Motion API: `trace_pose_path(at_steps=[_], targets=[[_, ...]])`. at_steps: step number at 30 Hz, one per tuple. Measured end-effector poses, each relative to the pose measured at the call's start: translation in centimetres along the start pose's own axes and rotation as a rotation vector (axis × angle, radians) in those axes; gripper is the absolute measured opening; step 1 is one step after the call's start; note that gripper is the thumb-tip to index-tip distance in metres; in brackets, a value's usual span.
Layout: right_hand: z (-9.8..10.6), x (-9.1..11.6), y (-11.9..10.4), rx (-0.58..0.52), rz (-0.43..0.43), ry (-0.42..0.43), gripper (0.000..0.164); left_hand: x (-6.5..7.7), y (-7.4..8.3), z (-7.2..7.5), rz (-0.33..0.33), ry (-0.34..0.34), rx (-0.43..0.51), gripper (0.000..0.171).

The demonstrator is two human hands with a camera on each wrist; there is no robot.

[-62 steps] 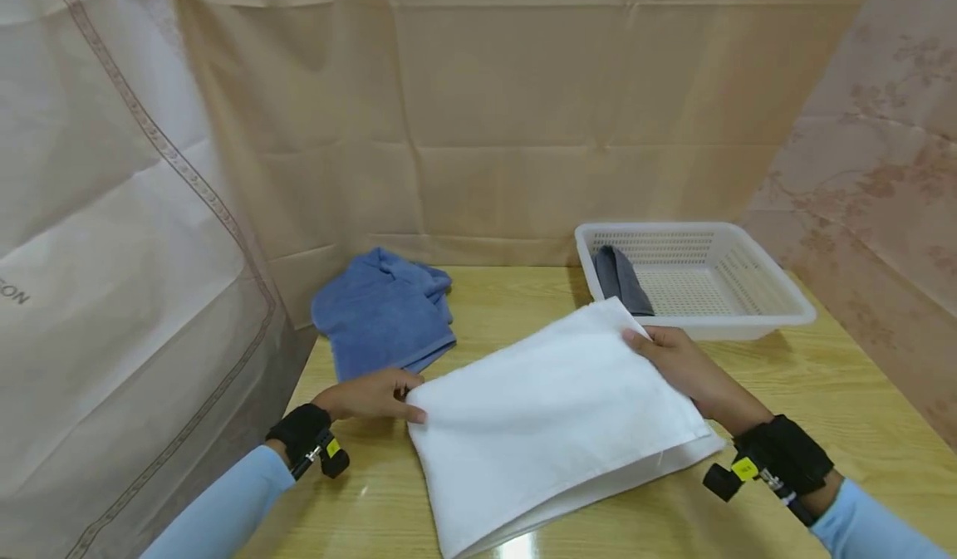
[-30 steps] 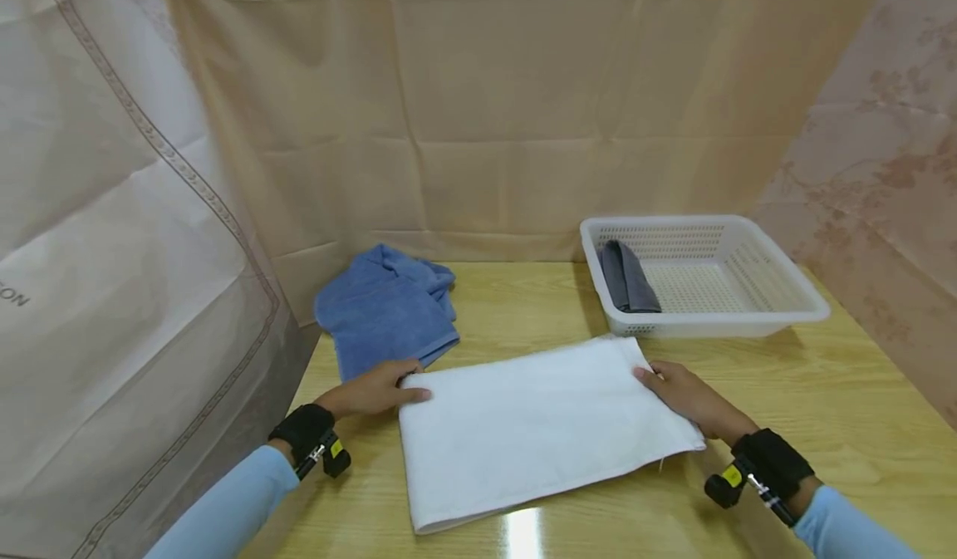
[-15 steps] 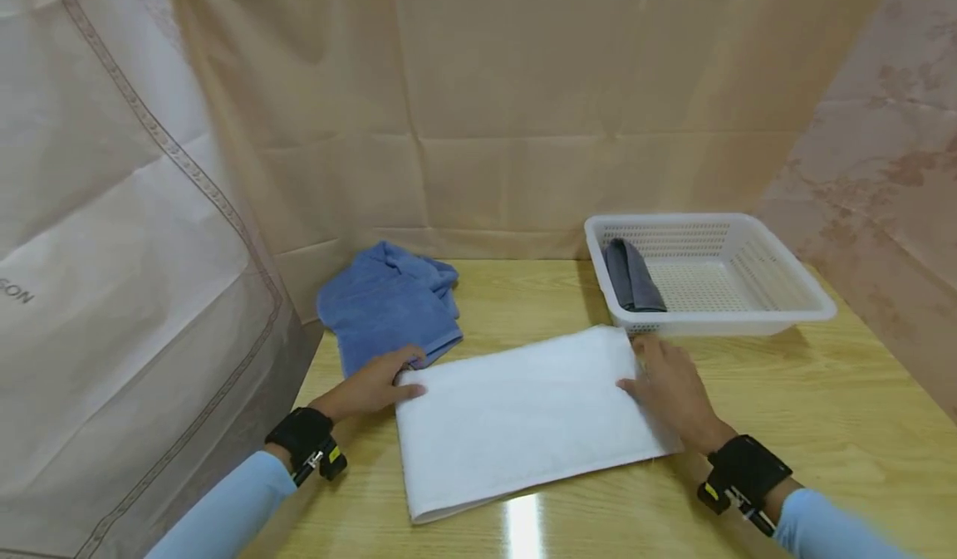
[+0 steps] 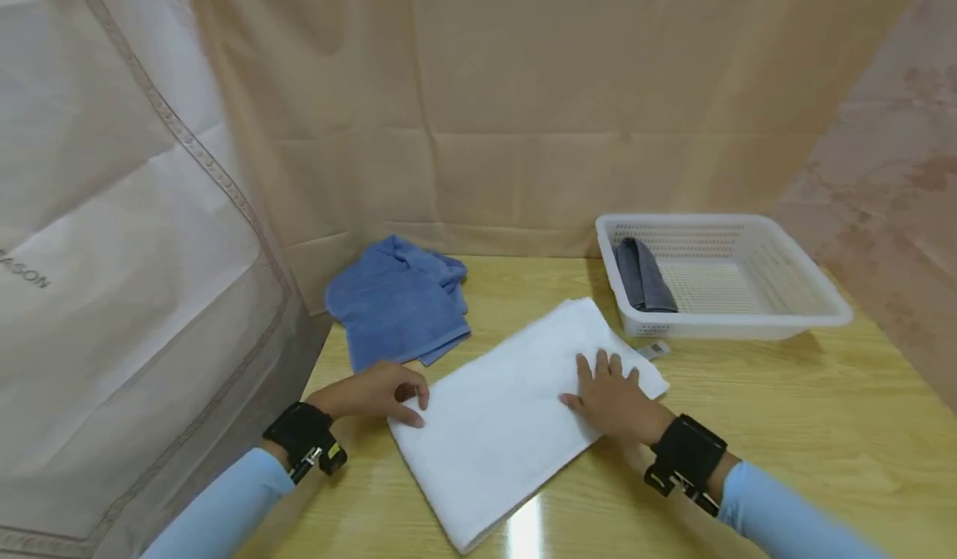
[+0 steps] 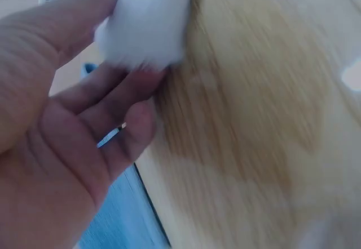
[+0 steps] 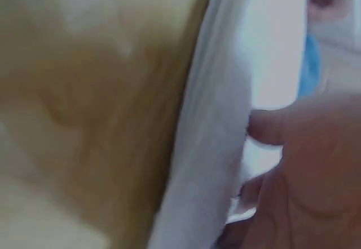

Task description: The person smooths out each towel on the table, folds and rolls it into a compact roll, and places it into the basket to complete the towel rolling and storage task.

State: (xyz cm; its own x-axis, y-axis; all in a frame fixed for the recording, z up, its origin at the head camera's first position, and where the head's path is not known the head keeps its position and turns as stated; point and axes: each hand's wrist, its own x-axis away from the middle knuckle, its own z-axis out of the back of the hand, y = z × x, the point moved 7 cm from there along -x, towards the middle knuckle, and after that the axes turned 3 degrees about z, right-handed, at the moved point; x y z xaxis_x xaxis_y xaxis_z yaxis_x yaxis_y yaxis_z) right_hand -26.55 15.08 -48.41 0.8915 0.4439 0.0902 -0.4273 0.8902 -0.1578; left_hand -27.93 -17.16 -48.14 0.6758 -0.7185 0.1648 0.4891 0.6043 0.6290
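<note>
- White towel (image 4: 501, 409), lower centre: fluffy, matt cloth
- Blue towel (image 4: 399, 306), centre left: matt, napped cloth
- Basket (image 4: 748, 321), right: smooth plastic
- Tabletop (image 4: 822, 409), lower right: glossy, wood-grained

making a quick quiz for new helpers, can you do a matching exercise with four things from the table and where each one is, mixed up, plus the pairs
Things
1. folded, fluffy white towel
2. blue fabric towel
3. folded dark grey cloth
4. rectangular white plastic basket

Places
A. inside the basket, left end
B. back right of the wooden table
C. beneath the right hand
D. loosely bunched, back left

Pairs: 1-C, 2-D, 3-A, 4-B
</note>
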Motion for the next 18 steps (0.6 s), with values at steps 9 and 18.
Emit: trace_pose_path(at_steps=[9, 18], targets=[[0.6, -5.7, 0.6, 0.084, -0.049, -0.091, 0.058, -4.6, 7.2, -5.0, -0.241, -0.096, -0.303, 0.043], [1.1, -7.5, 0.3, 0.021, -0.022, -0.167, 0.068, -7.4, 12.5, -8.7, -0.386, -0.074, -0.593, 0.104]])
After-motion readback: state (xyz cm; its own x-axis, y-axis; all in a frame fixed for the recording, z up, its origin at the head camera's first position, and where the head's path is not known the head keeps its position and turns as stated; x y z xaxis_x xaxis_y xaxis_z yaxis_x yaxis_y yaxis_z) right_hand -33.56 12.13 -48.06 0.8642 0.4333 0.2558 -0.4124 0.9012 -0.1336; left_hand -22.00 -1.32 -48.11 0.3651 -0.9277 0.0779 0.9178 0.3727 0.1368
